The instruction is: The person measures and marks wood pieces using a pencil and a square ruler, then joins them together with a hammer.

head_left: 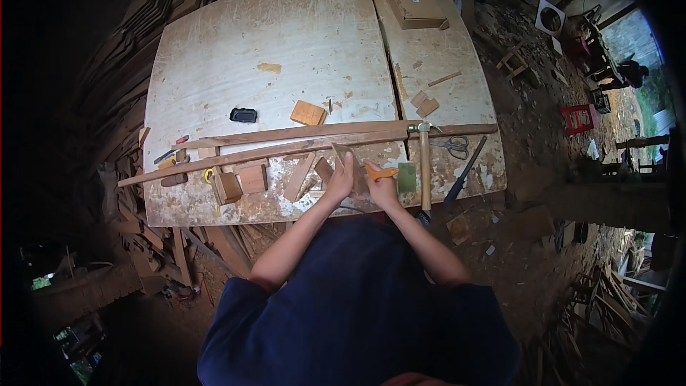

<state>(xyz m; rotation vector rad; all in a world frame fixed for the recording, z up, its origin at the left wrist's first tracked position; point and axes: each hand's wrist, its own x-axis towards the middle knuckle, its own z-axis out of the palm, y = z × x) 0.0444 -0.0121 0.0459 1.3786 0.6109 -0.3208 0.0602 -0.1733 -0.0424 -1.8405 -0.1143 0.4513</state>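
Observation:
My left hand (341, 180) is near the table's front edge, its fingers pressed along a small brown piece of wood (336, 150) that is mostly hidden by the hand. Just to its right, my right hand (383, 189) is closed around an orange tool (384, 172), whose exact kind I cannot make out. Two long wooden strips (286, 149) run across the table right beyond both hands. A green rectangular piece (407, 177) lies beside my right hand. The hammer (425, 164) is further right, its head resting at the strips.
Wood blocks (253, 179) and a yellow tape measure (209, 175) lie left of the hands. Scissors (454, 146) and a dark-handled tool (463, 171) lie right. Further back are a black case (244, 115), a yellow block (308, 113) and a cardboard box (412, 3).

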